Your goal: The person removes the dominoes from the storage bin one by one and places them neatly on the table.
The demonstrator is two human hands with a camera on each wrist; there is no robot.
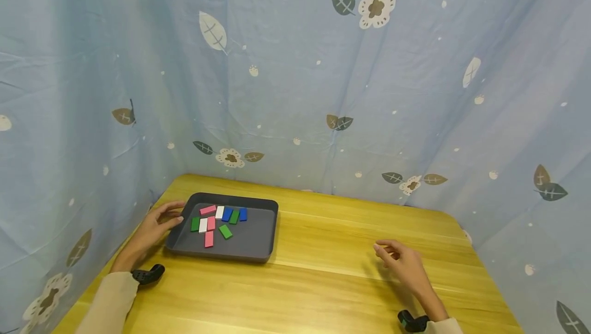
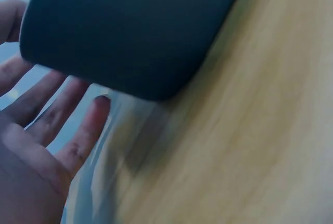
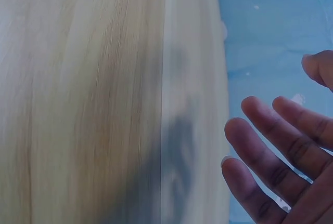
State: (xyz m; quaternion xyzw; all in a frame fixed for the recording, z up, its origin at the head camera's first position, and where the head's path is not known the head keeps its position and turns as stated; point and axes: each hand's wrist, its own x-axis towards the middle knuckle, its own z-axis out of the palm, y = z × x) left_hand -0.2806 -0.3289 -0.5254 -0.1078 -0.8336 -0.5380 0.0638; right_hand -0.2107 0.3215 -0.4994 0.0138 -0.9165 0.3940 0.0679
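Observation:
In the head view my left hand [image 1: 154, 226] is at the left side of a dark grey tray [image 1: 254, 244], its thumb and fingers spread along the rim. Seen from the left wrist, the fingers [image 2: 62, 99] look relaxed, with some tips hidden behind the tray's wall [image 2: 125, 31]. Several small flat tiles lie inside the tray, among them a pink tile [image 1: 209, 239], a white tile [image 1: 203, 225], a blue tile [image 1: 243, 214] and a green tile [image 1: 225, 231]. Well to the right, my right hand [image 1: 406, 267] hovers over the table with loosely bent fingers, holding nothing.
A yellow wooden table [image 1: 323, 293] carries the tray on its left part. Blue patterned curtain [image 1: 286, 87] hangs behind the table and along both sides. Each wrist wears a black device, such as the left one [image 1: 149, 274].

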